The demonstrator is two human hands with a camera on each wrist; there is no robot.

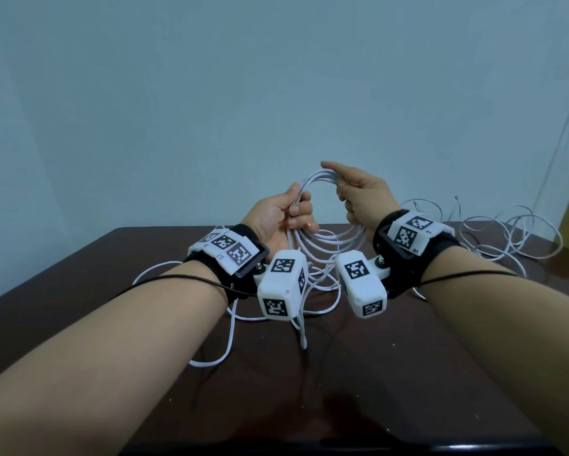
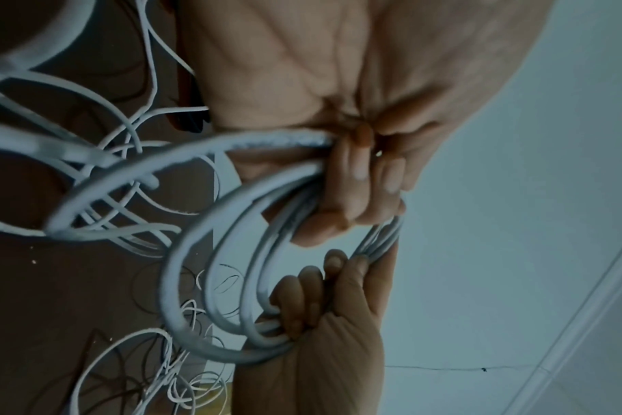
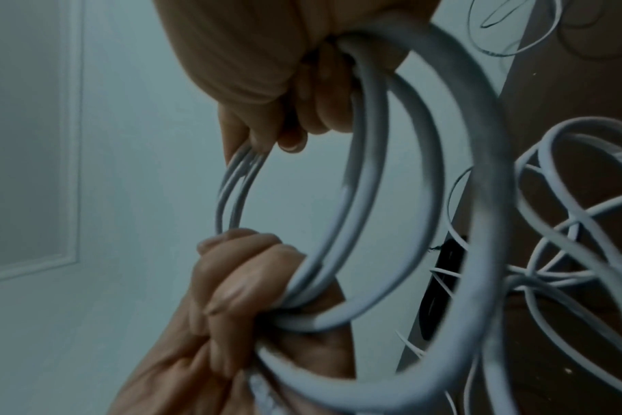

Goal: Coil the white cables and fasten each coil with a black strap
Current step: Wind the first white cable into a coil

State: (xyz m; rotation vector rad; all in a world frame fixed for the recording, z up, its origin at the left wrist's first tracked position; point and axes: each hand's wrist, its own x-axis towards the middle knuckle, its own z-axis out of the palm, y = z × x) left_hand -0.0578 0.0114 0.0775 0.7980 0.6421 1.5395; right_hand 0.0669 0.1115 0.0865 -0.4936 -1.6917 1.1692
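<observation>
Both hands hold one coil of white cable (image 1: 322, 240) up above the dark table (image 1: 408, 373). My left hand (image 1: 284, 215) grips the coil's left side, fingers curled round several loops (image 2: 196, 280). My right hand (image 1: 355, 192) holds the upper right of the coil, fingers curled round the loops (image 3: 370, 174) and the thumb stretched out on top. The cable's loose tail (image 1: 232, 327) hangs from the coil and lies in slack loops on the table under my wrists. No black strap is plainly in view.
More loose white cable (image 1: 513, 235) lies tangled on the table's far right. A plain pale wall (image 1: 276, 93) stands right behind the table. Thin black cords (image 1: 178, 277) run from the wrist cameras across both forearms.
</observation>
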